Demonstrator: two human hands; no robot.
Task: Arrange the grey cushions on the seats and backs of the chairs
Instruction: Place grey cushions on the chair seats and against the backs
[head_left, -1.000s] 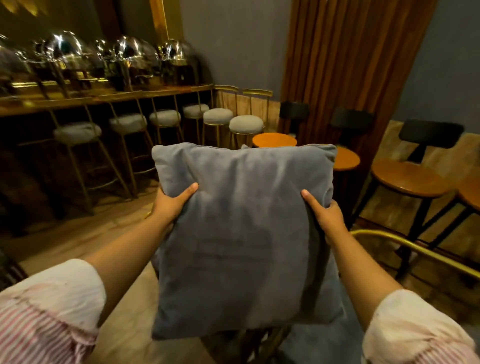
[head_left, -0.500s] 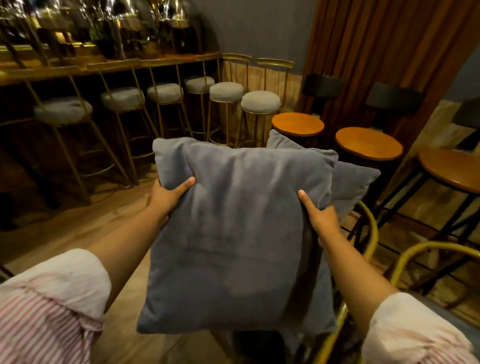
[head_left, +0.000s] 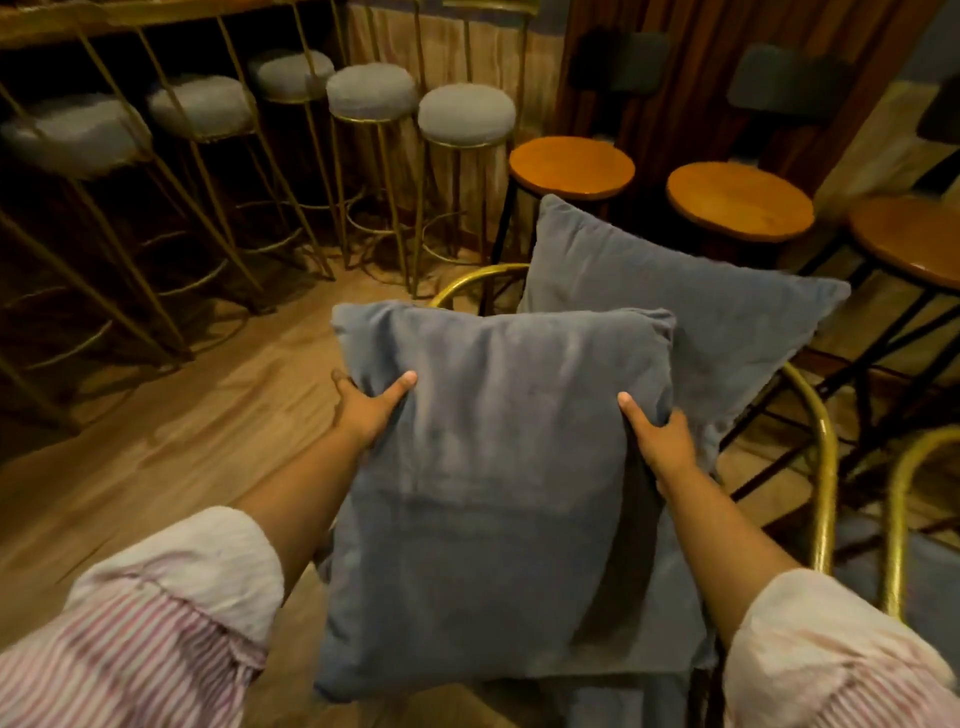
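Observation:
I hold a square grey cushion (head_left: 498, 499) upright in front of me, over a gold-framed chair (head_left: 823, 467). My left hand (head_left: 371, 410) grips its left edge and my right hand (head_left: 660, 441) grips its right edge, thumbs on the front. Behind it a second grey cushion (head_left: 675, 291) leans against the chair's curved gold back, one corner pointing right. The chair's seat is mostly hidden under the held cushion.
A second gold chair frame (head_left: 898, 519) stands at the right edge. Beyond are round wooden stools (head_left: 571, 166) on black legs and a row of grey-topped gold bar stools (head_left: 465, 114) along a counter. Bare wooden floor (head_left: 182, 441) lies to the left.
My view has tilted down and the held cushion has come lower and closer to the chair. The second cushion behind it is now in full sight.

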